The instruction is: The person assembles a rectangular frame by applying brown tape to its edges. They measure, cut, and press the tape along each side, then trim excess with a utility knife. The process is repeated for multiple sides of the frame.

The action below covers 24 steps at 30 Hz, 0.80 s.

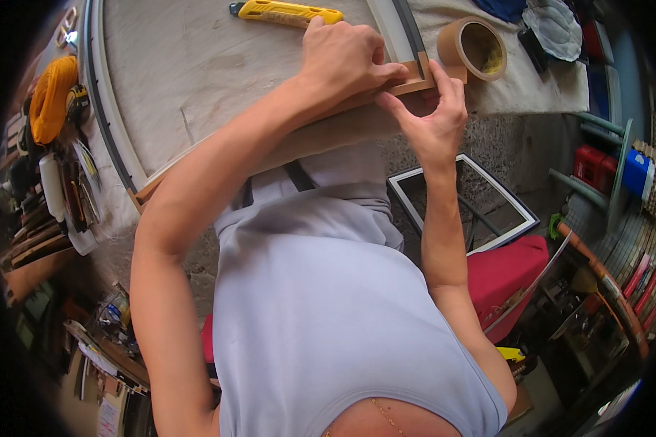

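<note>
A large frame with a white and black border [109, 120] lies on the cloth-covered table. Brown tape [412, 86] runs along its near edge and around the near right corner. My left hand [342, 58] reaches across the frame, fingers curled, with its thumb and fingertips pressing the tape near that corner. At the corner's outer side, my right hand [437, 120] grips the tape, index finger up along the end and thumb under the edge. A roll of brown tape [455, 44] stands just right of the corner. Beyond my left hand lies a yellow utility knife [288, 12].
Left of the table hang an orange coil [53, 98] and assorted tools. Below the table's right side, a smaller white and black frame [514, 200] leans by a red cloth-like thing [506, 273]. Clear plastic [552, 28] lies at the far right of the table.
</note>
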Available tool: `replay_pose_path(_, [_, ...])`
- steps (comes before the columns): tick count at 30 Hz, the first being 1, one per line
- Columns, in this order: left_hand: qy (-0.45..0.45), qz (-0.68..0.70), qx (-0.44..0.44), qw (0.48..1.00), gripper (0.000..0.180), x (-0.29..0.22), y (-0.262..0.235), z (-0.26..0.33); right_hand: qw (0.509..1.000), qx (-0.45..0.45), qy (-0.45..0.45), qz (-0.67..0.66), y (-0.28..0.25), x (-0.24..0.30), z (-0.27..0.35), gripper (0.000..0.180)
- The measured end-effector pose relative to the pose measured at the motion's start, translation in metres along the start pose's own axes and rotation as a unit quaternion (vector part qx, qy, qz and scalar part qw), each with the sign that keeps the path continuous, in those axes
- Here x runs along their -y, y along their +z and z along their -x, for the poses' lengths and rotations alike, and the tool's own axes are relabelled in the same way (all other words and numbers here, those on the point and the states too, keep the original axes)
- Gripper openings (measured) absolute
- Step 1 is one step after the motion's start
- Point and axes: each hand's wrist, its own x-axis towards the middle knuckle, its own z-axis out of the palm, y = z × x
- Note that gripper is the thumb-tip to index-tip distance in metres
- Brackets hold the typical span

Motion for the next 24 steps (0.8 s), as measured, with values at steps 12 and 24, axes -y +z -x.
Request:
replay_pose_path(12, [-0.085, 0.023, 0.034, 0.996, 0.057, -0.017, 0.0, -0.014, 1.0, 0.001, 0.017, -0.017, -0.001, -0.002, 0.0, 0.087])
replay_pose_path(24, [-0.056, -0.042, 0.048, 0.996, 0.062, 0.022, -0.037, 0.039, 1.0, -0.004, 0.001, -0.014, -0.001, -0.004, -0.004, 0.081])
